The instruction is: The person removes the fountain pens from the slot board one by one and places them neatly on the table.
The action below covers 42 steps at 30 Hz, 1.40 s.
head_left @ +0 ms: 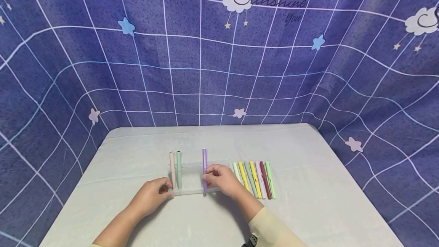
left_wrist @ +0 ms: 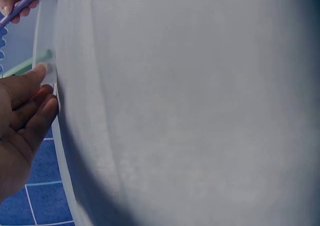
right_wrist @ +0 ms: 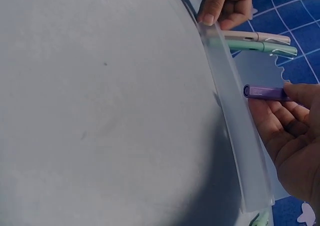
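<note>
A frosted, see-through plastic pen rack lies in front of me; its wavy notched edge shows in the right wrist view. Thumb and fingers of my left hand pinch its left front corner. Beside that hand, a pale pink pen and a mint green pen lie side by side across the rack. My right hand holds a purple pen between thumb and fingers, over the middle of the rack. In the right wrist view the purple pen's near end sits close to the rack's front wall.
To the right of the rack, several pens in greens, yellows, lilac and dark red lie in a slanted row, partly behind my right hand. A pale cloth covers the table. Blue patterned curtains stand behind and at both sides.
</note>
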Each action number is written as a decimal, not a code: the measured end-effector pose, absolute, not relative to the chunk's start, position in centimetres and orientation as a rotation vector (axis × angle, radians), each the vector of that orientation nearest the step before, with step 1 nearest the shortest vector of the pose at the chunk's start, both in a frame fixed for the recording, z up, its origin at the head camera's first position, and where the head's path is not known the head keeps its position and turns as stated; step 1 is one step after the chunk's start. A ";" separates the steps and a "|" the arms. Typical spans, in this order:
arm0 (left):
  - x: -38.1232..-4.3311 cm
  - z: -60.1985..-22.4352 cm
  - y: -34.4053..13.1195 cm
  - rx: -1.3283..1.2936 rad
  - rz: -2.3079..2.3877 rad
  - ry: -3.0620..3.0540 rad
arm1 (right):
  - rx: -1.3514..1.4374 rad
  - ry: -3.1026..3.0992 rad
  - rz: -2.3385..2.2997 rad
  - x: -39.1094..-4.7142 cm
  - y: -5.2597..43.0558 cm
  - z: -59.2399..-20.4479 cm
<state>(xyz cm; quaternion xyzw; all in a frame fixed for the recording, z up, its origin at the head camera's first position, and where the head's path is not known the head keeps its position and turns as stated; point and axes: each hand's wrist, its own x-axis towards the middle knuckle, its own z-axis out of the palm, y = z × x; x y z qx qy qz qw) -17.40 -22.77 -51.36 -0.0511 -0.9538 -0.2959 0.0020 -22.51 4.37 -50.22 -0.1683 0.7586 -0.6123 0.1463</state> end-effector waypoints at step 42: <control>-17.3 -51.1 -22.7 -0.159 -0.908 -3.004 | -0.335 2.313 -1.755 -22.2 10.6 -48.2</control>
